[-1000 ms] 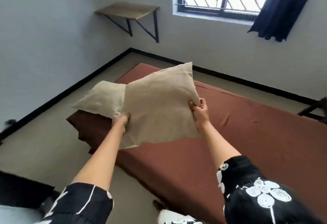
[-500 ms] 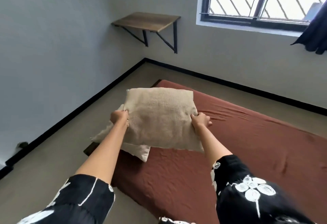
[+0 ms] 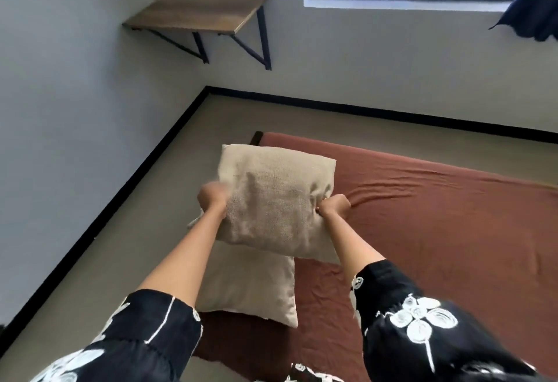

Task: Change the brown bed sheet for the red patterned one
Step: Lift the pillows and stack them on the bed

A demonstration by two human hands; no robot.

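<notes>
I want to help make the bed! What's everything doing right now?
Top pillow: held at both sides, over the other pillow.
Bottom pillow: lying on the sheet.
Sheet: spread out, wrinkled.
Left grip: clutching top pillow.
Right grip: clutching top pillow.

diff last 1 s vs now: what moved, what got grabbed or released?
The top pillow went left and down, from beside the lower pillow to over it. The left hand and right hand kept gripping its sides; nothing released. Lower pillow and brown sheet stayed put.
</notes>
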